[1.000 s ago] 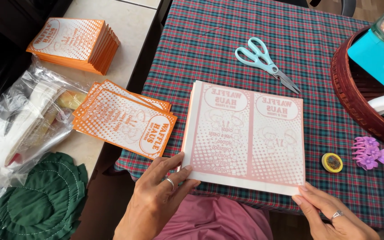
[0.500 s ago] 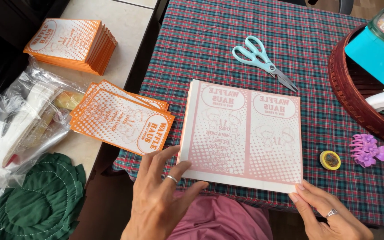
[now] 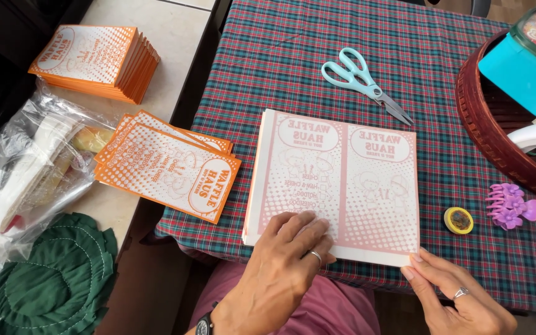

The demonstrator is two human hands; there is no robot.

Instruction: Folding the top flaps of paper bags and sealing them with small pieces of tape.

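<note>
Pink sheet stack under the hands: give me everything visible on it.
The pink sheet stack is a thin pile of white paper sheets, edges roughly squared. The top sheet shows two side-by-side panels of pale pink dot pattern with cartoon figures and lettering, upside down to the camera. It lies flat on the plaid tablecloth, its near edge at the table's edge. The left hand presses flat on its near left part; the right hand pinches the near right corner.

Likely a home: plaid tablecloth [image 3: 317, 56], hair clip [image 3: 513, 205], basket [image 3: 491, 133].

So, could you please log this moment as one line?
left hand: flat on pink sheet stack | right hand: pinching stack's near corner | scissors: beyond stack
</note>
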